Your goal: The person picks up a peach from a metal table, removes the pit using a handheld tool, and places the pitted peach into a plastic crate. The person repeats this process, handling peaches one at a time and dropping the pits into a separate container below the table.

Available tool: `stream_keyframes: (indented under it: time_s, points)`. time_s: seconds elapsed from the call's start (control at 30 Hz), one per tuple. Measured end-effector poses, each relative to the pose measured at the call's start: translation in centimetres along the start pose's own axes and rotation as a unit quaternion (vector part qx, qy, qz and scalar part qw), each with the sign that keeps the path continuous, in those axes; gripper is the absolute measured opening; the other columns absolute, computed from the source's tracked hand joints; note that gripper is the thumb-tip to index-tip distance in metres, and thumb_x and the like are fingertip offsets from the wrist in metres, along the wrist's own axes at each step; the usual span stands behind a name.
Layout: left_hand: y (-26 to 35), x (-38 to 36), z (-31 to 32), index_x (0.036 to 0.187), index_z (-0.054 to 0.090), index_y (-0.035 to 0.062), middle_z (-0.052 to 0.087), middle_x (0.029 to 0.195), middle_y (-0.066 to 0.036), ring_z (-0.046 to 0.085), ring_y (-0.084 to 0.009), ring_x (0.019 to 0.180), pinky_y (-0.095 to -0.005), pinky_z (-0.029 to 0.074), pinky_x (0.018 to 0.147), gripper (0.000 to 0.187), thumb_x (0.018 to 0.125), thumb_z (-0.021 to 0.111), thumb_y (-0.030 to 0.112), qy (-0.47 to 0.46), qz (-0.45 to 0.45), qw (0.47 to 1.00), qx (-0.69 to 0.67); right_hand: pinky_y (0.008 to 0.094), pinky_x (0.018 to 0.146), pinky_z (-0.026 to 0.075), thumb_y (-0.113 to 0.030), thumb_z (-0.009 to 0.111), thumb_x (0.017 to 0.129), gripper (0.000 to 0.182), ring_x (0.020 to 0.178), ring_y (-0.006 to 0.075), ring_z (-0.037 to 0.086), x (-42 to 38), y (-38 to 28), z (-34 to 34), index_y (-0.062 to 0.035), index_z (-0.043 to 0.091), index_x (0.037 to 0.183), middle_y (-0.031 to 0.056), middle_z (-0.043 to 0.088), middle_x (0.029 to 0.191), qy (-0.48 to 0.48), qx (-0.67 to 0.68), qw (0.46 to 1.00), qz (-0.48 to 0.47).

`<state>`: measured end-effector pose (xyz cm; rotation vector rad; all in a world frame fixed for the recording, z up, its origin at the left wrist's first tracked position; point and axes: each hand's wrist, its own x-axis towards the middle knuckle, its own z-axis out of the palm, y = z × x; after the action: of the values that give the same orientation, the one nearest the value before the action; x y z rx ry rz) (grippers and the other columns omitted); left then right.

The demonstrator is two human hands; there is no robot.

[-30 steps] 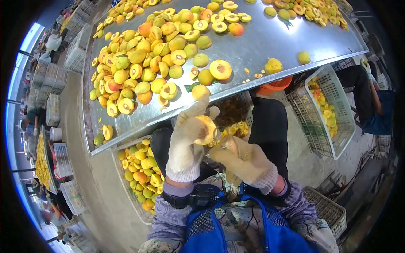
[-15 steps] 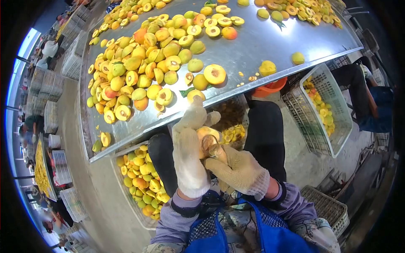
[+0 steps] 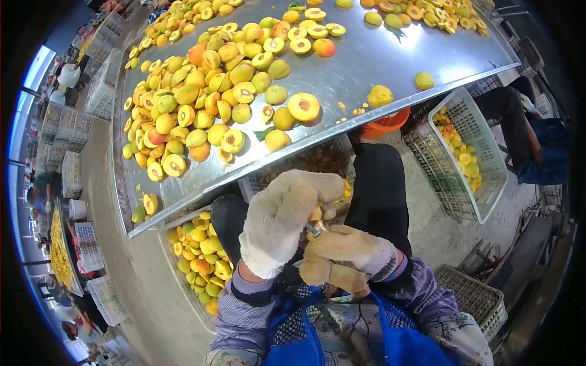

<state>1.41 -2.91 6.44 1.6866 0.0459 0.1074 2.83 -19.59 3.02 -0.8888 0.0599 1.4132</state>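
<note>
Both of my hands wear off-white knitted gloves, the right one stained tan. My left hand [image 3: 290, 213] is curled round a yellow peach half [image 3: 315, 215], mostly hidden by the fingers. My right hand [image 3: 345, 256] is closed on a small metal pitting tool [image 3: 314, 230], whose shiny end shows between the two hands at the fruit. The tool's handle is hidden in the glove. Beyond my hands, a heap of cut yellow peaches [image 3: 195, 97] lies on the metal table [image 3: 342, 67].
Under the table edge sits a crate [image 3: 250, 186] with brown pits and some yellow pieces. A crate of peach halves [image 3: 204, 262] stands at left, another crate [image 3: 488, 201] at right. An orange bucket [image 3: 384, 125] is beneath the table. A co-worker's leg [image 3: 497, 113] shows at right.
My left hand has turned over and come down, its fingers now folded over the peach half that showed before. My right hand has rolled and lowered slightly with the tool.
</note>
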Motion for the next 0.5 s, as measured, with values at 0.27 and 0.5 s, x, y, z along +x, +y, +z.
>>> stream_keyframes:
  time_s: [0.27,0.5]
  points:
    - [1.0,0.2,-0.2,0.104,0.068,0.003,0.069,0.106,-0.013,0.066,-0.032,0.093,-0.0372,0.052,0.082,0.024,0.091,0.059,0.021,-0.039,0.079,0.996,0.035,0.0296,0.078,0.049,-0.026,0.05,0.1,0.028,0.087,0.0151,0.061,-0.8,1.4,-0.1,-0.0016,0.059,0.111,0.0081,0.064,0.099,-0.058,0.19,0.979,-0.053]
    - [-0.9,0.9,0.4,0.108,0.065,0.0008,0.068,0.104,-0.014,0.066,-0.0305,0.089,-0.0372,0.052,0.08,0.032,0.094,0.057,0.029,-0.013,0.336,0.933,0.126,0.0296,0.073,0.049,-0.028,0.045,0.102,0.028,0.075,0.0142,0.058,-0.6,1.7,-0.5,-0.0038,0.058,0.099,0.0051,0.06,0.085,-0.159,0.175,0.968,-0.083]
